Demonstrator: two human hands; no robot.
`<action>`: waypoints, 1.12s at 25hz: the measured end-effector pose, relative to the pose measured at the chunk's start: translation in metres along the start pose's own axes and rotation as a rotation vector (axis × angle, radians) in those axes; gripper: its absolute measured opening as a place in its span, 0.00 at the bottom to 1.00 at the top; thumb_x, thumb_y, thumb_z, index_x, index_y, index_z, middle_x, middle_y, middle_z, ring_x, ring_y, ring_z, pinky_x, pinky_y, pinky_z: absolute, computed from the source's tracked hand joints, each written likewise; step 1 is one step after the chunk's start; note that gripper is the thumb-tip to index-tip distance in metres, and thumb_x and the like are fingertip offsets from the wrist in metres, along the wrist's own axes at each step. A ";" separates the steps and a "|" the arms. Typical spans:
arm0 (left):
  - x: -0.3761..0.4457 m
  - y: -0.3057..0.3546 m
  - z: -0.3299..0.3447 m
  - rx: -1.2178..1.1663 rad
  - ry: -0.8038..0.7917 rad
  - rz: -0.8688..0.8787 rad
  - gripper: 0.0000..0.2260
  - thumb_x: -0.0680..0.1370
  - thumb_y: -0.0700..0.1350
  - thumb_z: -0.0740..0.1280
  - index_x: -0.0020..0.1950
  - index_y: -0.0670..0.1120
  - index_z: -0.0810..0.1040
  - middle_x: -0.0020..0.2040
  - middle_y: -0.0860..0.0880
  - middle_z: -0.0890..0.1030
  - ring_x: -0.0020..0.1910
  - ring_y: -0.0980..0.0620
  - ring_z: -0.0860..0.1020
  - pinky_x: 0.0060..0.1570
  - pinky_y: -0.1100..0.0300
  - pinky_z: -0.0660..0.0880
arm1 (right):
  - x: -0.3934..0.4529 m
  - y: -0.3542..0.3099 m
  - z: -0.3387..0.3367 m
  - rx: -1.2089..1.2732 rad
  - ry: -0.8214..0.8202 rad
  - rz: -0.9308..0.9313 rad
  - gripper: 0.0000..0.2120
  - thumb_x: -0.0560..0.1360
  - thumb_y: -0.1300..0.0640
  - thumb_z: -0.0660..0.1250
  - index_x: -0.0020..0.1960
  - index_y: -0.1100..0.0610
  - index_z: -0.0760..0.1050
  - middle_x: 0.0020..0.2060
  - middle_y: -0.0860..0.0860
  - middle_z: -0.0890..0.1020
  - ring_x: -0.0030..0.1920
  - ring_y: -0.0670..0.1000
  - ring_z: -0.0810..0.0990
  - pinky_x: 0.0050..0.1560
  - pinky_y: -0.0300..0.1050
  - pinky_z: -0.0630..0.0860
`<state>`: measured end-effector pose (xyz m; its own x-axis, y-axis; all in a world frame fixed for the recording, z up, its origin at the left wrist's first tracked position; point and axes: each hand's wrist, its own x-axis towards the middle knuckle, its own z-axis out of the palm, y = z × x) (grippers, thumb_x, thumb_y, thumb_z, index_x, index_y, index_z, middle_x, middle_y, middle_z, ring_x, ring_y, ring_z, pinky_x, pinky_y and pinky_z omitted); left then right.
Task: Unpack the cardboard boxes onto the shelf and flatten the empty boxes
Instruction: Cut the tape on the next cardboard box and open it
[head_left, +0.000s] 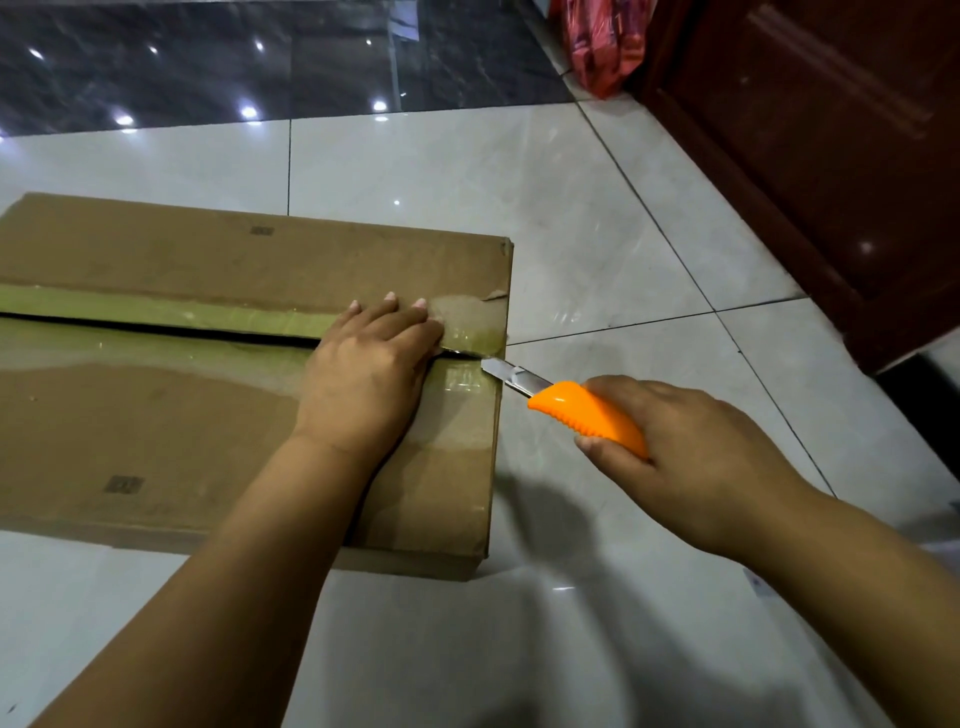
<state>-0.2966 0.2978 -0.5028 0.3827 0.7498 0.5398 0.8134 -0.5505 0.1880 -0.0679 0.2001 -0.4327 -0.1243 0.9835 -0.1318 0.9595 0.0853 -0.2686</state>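
Note:
A wide brown cardboard box lies on the pale tiled floor, its top seam covered with clear tape and slit open along most of its length. My left hand presses flat on the box top over the seam, near the right end. My right hand grips an orange utility knife. The steel blade points left and its tip sits at the seam on the box's right edge, just beside my left hand.
A dark wooden cabinet stands at the right. A red plastic bag leans beside it at the back. Glossy dark tiles lie beyond the box, pale tiles in front.

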 end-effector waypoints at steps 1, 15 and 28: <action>0.001 0.000 -0.001 -0.019 0.008 -0.004 0.15 0.76 0.46 0.61 0.52 0.42 0.83 0.53 0.41 0.83 0.55 0.37 0.80 0.56 0.38 0.73 | 0.001 -0.001 0.000 -0.004 -0.002 0.003 0.22 0.79 0.39 0.56 0.71 0.42 0.61 0.60 0.43 0.76 0.54 0.49 0.75 0.46 0.42 0.69; 0.007 -0.007 0.001 -0.234 -0.107 0.019 0.17 0.77 0.49 0.59 0.56 0.42 0.83 0.59 0.46 0.81 0.63 0.46 0.77 0.64 0.49 0.71 | 0.007 -0.003 0.000 -0.060 0.011 -0.004 0.22 0.80 0.39 0.53 0.72 0.43 0.58 0.62 0.45 0.74 0.56 0.50 0.75 0.50 0.44 0.72; 0.005 -0.003 0.005 -0.073 0.042 0.141 0.14 0.75 0.39 0.61 0.56 0.38 0.82 0.56 0.41 0.82 0.57 0.39 0.80 0.59 0.42 0.73 | 0.009 -0.009 0.004 -0.085 0.036 -0.034 0.22 0.80 0.38 0.49 0.72 0.44 0.57 0.61 0.46 0.74 0.54 0.50 0.76 0.45 0.41 0.70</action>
<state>-0.2948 0.3050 -0.5042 0.4709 0.6483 0.5983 0.7183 -0.6755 0.1666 -0.0790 0.2079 -0.4357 -0.1498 0.9847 -0.0892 0.9730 0.1308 -0.1901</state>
